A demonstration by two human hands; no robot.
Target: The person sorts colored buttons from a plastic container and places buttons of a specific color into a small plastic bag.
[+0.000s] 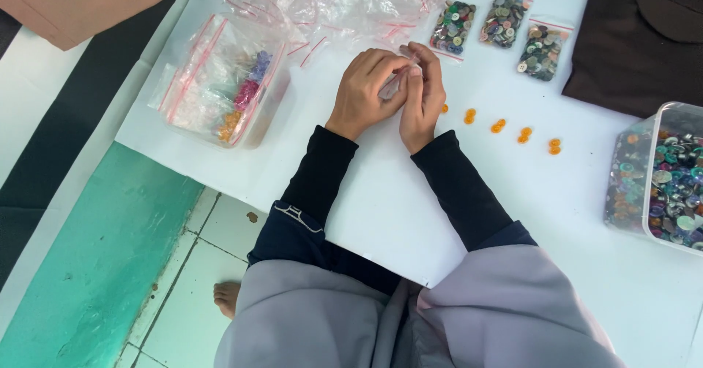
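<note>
On the white sheet (410, 214) both hands pinch one small clear bag (395, 82) — left hand (368, 88), right hand (422, 97) — orange buttons (498, 126) lined toward its right edge.

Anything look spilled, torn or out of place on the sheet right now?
Nothing stands out. The orange buttons lie in tidy small piles in a row on the white sheet, the three filled button bags lie side by side, and both hands, left hand and right hand, work a small clear bag.

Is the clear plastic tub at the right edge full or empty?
Nearly full: the clear tub holds mixed coloured buttons heaped close to its rim.
</note>
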